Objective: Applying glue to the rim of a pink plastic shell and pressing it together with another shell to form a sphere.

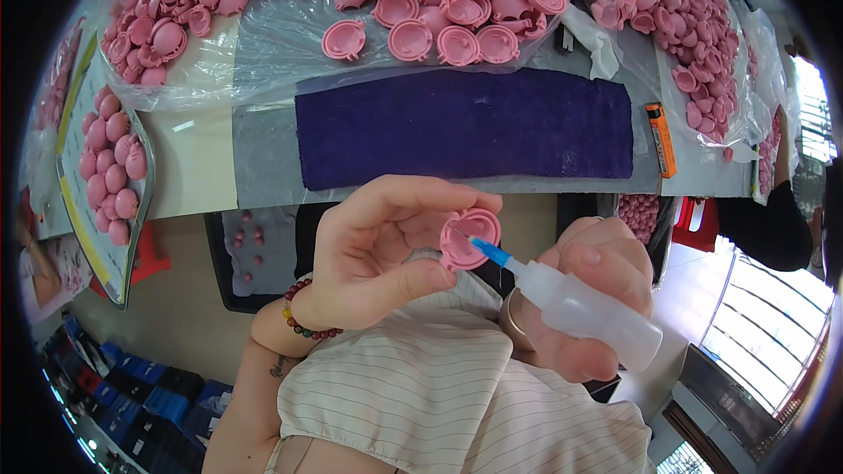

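Observation:
Between the thumb and fingers of my left hand [369, 250] is a round pink plastic shell half [455, 254], its hollow side facing me. My right hand [584, 290] is wrapped round a translucent white squeeze bottle [606, 316] with a blue needle tip [490, 251]. The thin needle reaches into the hollow of the shell; whether it touches the inner wall I cannot tell. Both hands are held in front of the table edge. Beyond them a dark purple cloth [465, 130] lies flat on the table.
Pink shells [413, 39] lie heaped on clear plastic sheeting at the back, with another heap [676, 35] at the right. Closed pink balls [114, 171] rest on a tray at the left. An orange box [661, 140] lies beside the cloth. A dark bin [230, 276] stands below the table edge.

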Demonstrator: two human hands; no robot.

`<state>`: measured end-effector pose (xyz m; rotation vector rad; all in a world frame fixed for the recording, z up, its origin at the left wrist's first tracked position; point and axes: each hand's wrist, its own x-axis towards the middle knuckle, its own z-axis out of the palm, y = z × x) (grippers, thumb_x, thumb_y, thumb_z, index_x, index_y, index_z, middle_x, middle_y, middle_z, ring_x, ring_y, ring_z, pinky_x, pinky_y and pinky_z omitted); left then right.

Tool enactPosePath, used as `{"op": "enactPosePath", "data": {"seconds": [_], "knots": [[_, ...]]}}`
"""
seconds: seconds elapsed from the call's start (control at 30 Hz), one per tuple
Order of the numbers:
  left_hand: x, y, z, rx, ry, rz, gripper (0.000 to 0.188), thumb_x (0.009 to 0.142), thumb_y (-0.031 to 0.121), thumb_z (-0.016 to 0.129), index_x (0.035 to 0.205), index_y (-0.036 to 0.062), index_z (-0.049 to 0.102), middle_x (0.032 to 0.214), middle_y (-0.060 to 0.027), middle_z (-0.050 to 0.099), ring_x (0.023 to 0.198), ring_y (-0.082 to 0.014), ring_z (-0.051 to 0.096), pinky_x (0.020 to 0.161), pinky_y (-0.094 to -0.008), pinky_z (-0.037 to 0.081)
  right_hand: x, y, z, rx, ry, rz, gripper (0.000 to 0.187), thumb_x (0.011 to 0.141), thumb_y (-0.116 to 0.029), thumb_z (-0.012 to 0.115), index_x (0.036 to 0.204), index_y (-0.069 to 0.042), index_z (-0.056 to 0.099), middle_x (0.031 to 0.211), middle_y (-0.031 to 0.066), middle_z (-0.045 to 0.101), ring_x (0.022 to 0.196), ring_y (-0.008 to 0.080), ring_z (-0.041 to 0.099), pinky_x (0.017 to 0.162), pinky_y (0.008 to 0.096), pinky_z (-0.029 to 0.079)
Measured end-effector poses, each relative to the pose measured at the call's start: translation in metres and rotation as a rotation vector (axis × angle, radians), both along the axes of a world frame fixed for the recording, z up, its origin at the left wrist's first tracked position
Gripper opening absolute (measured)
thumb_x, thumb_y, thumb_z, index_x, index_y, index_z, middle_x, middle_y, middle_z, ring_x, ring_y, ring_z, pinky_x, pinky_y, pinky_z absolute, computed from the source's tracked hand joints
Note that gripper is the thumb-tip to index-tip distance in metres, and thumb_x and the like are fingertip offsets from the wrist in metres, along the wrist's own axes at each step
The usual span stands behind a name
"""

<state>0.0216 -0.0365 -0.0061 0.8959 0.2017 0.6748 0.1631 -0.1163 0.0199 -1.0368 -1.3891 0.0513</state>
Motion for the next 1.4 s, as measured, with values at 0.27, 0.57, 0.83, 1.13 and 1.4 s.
{"op": "enactPosePath", "data": {"seconds": [0.27,0.57,0.83,1.13,1.4], "knots": [[-0.002,0.003,0.001,0.086,0.007,0.007,0.049,0.067,0.008,0.068,0.106,-0.0029,0.041,0.108,-0.0229,0.048,0.094,-0.0229,0.053,0.080,-0.0302,0.044,0.003,0.003,-0.002,0.097,-0.038,-0.035,0.069,0.081,-0.055,0.034,0.093,0.010,0.052,0.062,0.0063,0.041,0.048,0.0116,0.037,0.035,0.0207,0.024],[-0.006,0.008,0.001,0.447,0.128,0.178,0.038,0.065,-0.003,0.064,0.100,-0.0064,0.050,0.107,-0.0206,0.050,0.093,-0.0224,0.054,0.078,-0.0299,0.045,-0.002,0.004,-0.006,0.059,0.024,-0.113,0.069,0.081,-0.054,0.033,0.089,0.011,0.054,0.056,0.0055,0.039,0.045,0.0111,0.035,0.035,0.0222,0.020],[-0.003,0.007,0.000,0.285,0.023,0.127,0.037,0.072,-0.003,0.057,0.106,-0.0056,0.046,0.108,-0.0223,0.049,0.091,-0.0238,0.055,0.078,-0.0316,0.046,0.012,-0.002,-0.010,0.284,0.312,-0.068,0.055,0.079,-0.043,0.049,0.101,0.007,0.047,0.074,0.0102,0.049,0.056,0.0151,0.045,0.048,0.0234,0.035],[0.001,0.008,-0.007,-0.464,-0.299,-0.274,0.035,0.076,0.007,0.058,0.105,0.0029,0.040,0.101,-0.0223,0.051,0.074,-0.0314,0.059,0.064,-0.0403,0.050,0.146,-0.041,-0.013,-0.222,0.219,-1.030,0.047,0.073,-0.001,0.059,0.110,0.010,0.033,0.097,0.0253,0.054,0.087,0.0215,0.055,0.069,0.0255,0.046],[-0.004,0.011,-0.007,-0.413,-0.269,-0.285,0.039,0.071,0.007,0.063,0.104,-0.0003,0.043,0.100,-0.0208,0.051,0.082,-0.0272,0.056,0.069,-0.0364,0.048,0.164,-0.040,-0.025,-0.135,0.007,-1.214,0.052,0.067,-0.004,0.066,0.108,0.005,0.036,0.100,0.0153,0.048,0.085,0.0190,0.050,0.071,0.0224,0.042]]}}
